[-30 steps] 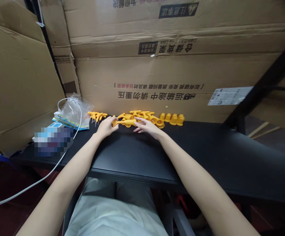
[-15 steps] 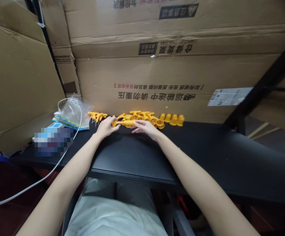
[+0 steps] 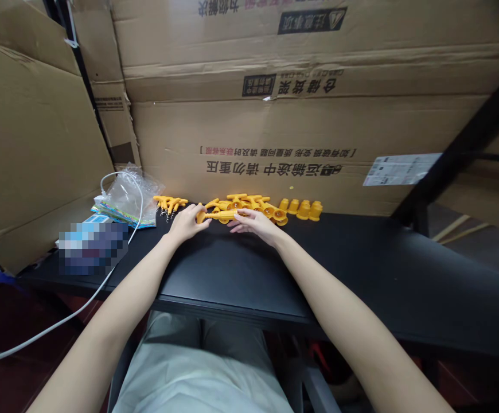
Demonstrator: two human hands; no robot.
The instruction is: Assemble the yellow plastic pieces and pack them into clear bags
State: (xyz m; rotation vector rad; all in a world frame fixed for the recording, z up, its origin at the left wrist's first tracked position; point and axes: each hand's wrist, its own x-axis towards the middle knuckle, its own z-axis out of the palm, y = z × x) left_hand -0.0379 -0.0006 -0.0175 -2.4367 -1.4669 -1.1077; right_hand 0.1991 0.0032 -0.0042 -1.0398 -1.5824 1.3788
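A long yellow plastic part point(image 3: 220, 215) lies across the far side of the black table point(image 3: 241, 275), held at both ends. My left hand point(image 3: 186, 223) pinches its left end. My right hand point(image 3: 256, 222) grips its right end with the fingers partly stretched over it. Behind it lies a heap of similar yellow parts point(image 3: 249, 203). A smaller cluster of yellow parts point(image 3: 170, 202) with small springs sits to the left. A row of several yellow caps point(image 3: 303, 208) stands to the right.
Large cardboard boxes point(image 3: 301, 115) wall the table's back and left. A clear plastic bag point(image 3: 127, 195) on colourful sheets lies at the left, with a white cable point(image 3: 116, 264) running off the table. A black diagonal frame bar point(image 3: 460, 149) rises at right.
My right hand has slid slightly left along the long yellow part and both hands have lifted it a little. The left hand barely moved.
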